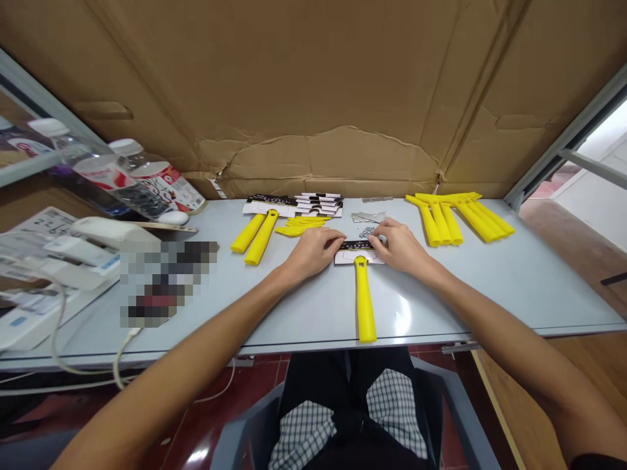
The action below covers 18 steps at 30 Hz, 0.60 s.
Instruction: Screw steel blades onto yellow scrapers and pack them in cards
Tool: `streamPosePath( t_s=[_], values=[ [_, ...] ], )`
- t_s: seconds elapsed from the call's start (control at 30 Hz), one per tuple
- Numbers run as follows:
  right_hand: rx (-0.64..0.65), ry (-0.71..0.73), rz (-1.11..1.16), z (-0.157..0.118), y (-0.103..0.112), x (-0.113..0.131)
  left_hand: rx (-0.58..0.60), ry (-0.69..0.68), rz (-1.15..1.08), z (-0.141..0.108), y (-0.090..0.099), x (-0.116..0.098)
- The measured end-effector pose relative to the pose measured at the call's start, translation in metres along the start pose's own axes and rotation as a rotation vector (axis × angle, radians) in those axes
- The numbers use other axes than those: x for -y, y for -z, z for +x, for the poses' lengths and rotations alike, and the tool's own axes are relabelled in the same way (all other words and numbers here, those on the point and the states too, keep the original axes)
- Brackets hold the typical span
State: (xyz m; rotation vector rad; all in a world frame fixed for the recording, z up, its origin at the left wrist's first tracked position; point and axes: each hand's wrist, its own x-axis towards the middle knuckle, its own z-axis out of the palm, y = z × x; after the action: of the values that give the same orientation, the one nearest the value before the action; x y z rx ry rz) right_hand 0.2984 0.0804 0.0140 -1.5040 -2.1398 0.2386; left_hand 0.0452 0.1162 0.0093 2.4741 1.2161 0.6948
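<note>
In the head view, a black-and-white packaging card [347,256] sits across the head of a tool with a yellow handle [365,303]. The handle points toward the table's front edge. My left hand [316,251] has its fingers closed at the card's left upper edge. At the opposite side, my right hand [399,246] pinches the right upper edge. The fingertips partly cover the card, and the tool's head is hidden. Just behind it lie small metal screws or nuts [366,232], too small to tell, and flat metal strips [369,217].
Back left are two yellow-handled tools with cards [262,238], stacked folded cards [319,205] and thin yellow pieces [301,225]. Several yellow handles [443,225] lie at right. Bottles [157,179], a power strip [29,320] and a cable [117,365] occupy the left. Cardboard [318,78] walls the back.
</note>
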Motion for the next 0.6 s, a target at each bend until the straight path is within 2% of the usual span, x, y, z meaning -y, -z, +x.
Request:
streamPosePath(
  t_s=[0.07, 0.17, 0.23, 0.3, 0.37, 0.47, 0.6],
  values=[
    [-0.041, 0.017, -0.057, -0.013, 0.006, 0.006, -0.017, -0.003, 0.071, -0.014, 0.004, -0.006],
    [-0.086, 0.068, -0.171, -0.045, 0.008, 0.010, -0.092, 0.005, 0.177, -0.050, 0.003, -0.015],
    [-0.044, 0.034, -0.225, -0.068, 0.001, 0.009, -0.056, 0.030, 0.237, -0.075, -0.004, -0.020],
    [0.063, -0.032, -0.274, -0.084, -0.007, 0.008, 0.025, 0.091, 0.289, -0.092, -0.013, -0.026],
    [0.140, -0.093, -0.311, -0.091, -0.014, 0.008, 0.097, 0.134, 0.338, -0.098, -0.021, -0.032],
    [0.215, -0.148, -0.322, -0.089, -0.016, 0.012, 0.160, 0.166, 0.376, -0.095, -0.026, -0.040],
    [0.231, -0.166, -0.330, -0.086, -0.014, 0.013, 0.185, 0.194, 0.377, -0.091, -0.027, -0.044]
  ],
)
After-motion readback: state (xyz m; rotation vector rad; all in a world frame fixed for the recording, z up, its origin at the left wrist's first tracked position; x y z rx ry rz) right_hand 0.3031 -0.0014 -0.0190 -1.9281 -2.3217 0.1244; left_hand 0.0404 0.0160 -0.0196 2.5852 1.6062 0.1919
